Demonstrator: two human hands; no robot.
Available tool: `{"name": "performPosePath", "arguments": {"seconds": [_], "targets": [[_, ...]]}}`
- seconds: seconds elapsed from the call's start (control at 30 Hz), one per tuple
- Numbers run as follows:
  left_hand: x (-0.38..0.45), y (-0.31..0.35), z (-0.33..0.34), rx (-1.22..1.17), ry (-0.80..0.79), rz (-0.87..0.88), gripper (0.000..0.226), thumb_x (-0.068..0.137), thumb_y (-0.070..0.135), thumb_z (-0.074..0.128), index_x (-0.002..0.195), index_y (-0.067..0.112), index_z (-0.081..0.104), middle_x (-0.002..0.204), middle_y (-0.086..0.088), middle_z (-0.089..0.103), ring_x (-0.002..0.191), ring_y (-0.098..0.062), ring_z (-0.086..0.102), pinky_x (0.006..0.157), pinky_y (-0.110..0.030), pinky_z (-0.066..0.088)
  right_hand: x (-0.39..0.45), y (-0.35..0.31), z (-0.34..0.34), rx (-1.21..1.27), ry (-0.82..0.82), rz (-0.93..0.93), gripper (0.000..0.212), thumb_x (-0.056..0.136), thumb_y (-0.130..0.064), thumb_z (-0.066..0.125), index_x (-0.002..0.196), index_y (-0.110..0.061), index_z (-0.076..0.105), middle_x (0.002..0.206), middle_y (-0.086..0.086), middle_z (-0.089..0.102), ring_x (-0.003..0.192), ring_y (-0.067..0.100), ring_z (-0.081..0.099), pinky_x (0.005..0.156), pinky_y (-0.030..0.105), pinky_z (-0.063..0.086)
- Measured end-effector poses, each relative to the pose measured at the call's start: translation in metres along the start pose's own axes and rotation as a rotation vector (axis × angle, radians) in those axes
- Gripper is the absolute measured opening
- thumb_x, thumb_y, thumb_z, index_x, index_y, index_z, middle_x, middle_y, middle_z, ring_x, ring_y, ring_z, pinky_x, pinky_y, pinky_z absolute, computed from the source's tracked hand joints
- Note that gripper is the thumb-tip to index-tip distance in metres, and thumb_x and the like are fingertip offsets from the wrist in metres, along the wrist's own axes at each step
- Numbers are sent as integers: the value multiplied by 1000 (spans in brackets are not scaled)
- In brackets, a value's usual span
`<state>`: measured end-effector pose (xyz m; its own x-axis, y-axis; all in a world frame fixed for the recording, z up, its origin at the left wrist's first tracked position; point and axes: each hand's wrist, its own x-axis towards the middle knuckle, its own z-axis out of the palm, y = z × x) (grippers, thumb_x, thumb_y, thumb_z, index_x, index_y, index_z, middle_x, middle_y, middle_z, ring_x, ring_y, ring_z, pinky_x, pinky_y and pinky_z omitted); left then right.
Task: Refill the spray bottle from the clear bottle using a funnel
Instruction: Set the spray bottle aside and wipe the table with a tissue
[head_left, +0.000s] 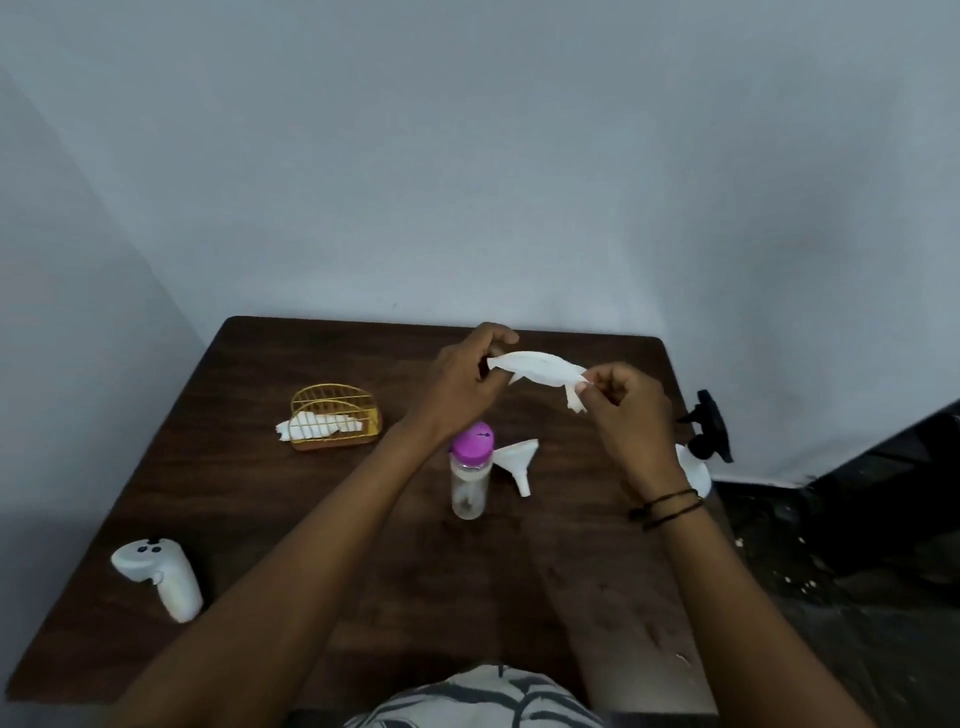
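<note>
Above the middle of the frame, both hands hold a white tissue (540, 371) stretched between them over the far part of a dark wooden table (260, 519). The left hand (465, 382) pinches the tissue's left end between thumb and fingertips, fingers curled closed around it; the right hand (631, 410) pinches the right end the same way, with a small ragged tail of paper hanging below its fingertips. A dark cord bracelet (667, 506) circles the right wrist.

Just below the hands, near the centre of the frame, the clear bottle (470, 488) stands upright on the table with its purple cap (471, 444) on. Beside it to the right lies the white funnel (517, 462) — on its side, wide mouth toward the bottle and spout pointing to the lower right. The spray bottle (696, 467) stands at the right edge of the table, partly hidden behind the right wrist; its black trigger head (709, 426) shows above the white body.

Left of centre sits a gold wire holder (335, 421) with more white tissue spilling out of its left side. At lower left a white handheld controller (161, 574) rests on the table. Along the bottom edge, a patterned garment shows — the person's own.
</note>
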<state>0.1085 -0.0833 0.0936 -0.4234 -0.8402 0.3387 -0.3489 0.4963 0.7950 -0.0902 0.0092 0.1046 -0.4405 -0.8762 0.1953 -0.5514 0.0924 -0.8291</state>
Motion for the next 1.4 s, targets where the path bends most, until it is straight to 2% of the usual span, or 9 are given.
{"name": "performPosePath", "arguments": {"seconds": [0.27, 0.43, 0.53, 0.63, 0.73, 0.87, 1.03, 1.23, 1.4], "targets": [[5, 46, 66, 3, -231, -15, 7, 92, 25, 58, 90, 22, 64, 82, 7, 67, 69, -6, 58, 62, -21, 41, -33, 60, -71, -6, -24, 79, 18, 90, -34, 58, 76, -39, 66, 83, -17, 70, 79, 0, 65, 64, 12, 45], [-5, 53, 107, 34, -321, -157, 33, 95, 21, 58, 67, 13, 43, 64, 2, 44, 57, -8, 37, 54, -25, 27, -57, 96, -79, 219, -3, 278, 22, 93, -26, 59, 77, -34, 70, 80, -12, 70, 74, -1, 64, 64, 18, 50], [-16, 44, 128, 16, -358, -290, 31, 94, 23, 61, 71, 4, 54, 66, -2, 51, 61, -11, 45, 57, -27, 33, -74, 118, -75, 374, 6, 468, 15, 96, -18, 58, 90, -23, 71, 95, -2, 70, 85, 17, 71, 72, 36, 58], [-30, 26, 146, -49, -370, -425, 11, 93, 22, 64, 85, 14, 64, 75, 0, 64, 73, -15, 59, 66, -31, 46, -91, 131, -65, 577, -62, 608, 12, 102, -14, 50, 109, -12, 60, 102, 9, 66, 68, 18, 71, 62, 34, 56], [-51, 2, 161, -71, -372, -554, 12, 91, 23, 67, 99, 19, 60, 92, -5, 66, 85, -18, 62, 72, -36, 51, -105, 149, -57, 584, -128, 644, 9, 104, -17, 50, 105, -13, 58, 97, 14, 66, 65, 21, 64, 57, 31, 53], [-74, -22, 173, -42, -374, -649, 14, 90, 19, 68, 98, 21, 56, 85, 2, 59, 82, -16, 59, 74, -38, 52, -122, 180, -45, 268, -214, 530, 7, 95, -5, 62, 99, 1, 61, 90, 13, 64, 70, 19, 58, 57, 31, 50], [-92, -39, 182, 52, -382, -615, 11, 88, 8, 66, 96, 15, 62, 79, 8, 59, 83, -13, 59, 64, -19, 42, -145, 196, -23, -19, -284, 401, 16, 91, -7, 65, 79, 2, 62, 75, 12, 63, 67, 14, 52, 63, 37, 44], [-97, -39, 185, 146, -319, -420, 13, 90, 7, 64, 103, 9, 63, 96, -1, 67, 90, -17, 63, 77, -28, 48, -151, 189, -9, -343, -298, 196, 19, 88, -20, 68, 97, -4, 64, 97, 7, 55, 86, 18, 49, 71, 31, 39], [-102, -40, 180, 219, -233, -240, 22, 90, 6, 62, 112, 8, 64, 112, -5, 65, 105, -18, 59, 90, -33, 49, -135, 179, -2, -563, -331, -174, 34, 71, -2, 79, 103, -4, 71, 98, 18, 66, 80, 34, 64, 63, 39, 56]]}}
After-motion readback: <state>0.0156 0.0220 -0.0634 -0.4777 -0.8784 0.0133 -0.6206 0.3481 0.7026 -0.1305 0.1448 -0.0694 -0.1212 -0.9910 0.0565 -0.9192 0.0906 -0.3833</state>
